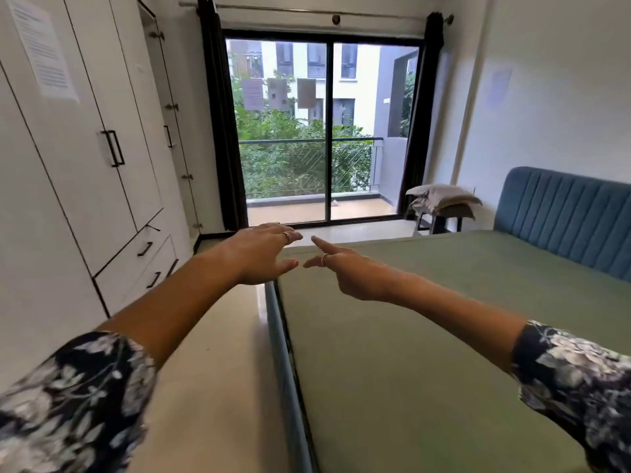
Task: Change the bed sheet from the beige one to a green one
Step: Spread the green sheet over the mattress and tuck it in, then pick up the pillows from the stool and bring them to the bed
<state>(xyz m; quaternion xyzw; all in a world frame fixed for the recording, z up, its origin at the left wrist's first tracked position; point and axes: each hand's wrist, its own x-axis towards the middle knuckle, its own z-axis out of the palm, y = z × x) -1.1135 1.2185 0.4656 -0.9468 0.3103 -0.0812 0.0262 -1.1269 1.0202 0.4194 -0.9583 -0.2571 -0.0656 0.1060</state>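
Observation:
A green sheet (pixel 426 322) lies flat and smooth over the mattress, from the near edge to the blue headboard (pixel 563 213). Both my arms reach forward above the bed's left edge. My left hand (pixel 263 254) hovers with fingers straight, just left of the far corner of the bed, holding nothing. My right hand (pixel 341 268) is above the sheet near that same corner, index finger and thumb stretched out, the other fingers tucked under; it holds nothing. A pile of folded beige and grey bedding (pixel 440 199) rests on a stool by the window.
White wardrobe doors and drawers (pixel 102 172) line the left wall. A strip of pale floor (pixel 218 370) runs between wardrobe and bed frame (pixel 283 353). A glass sliding door (pixel 324 131) with dark curtains closes the far end.

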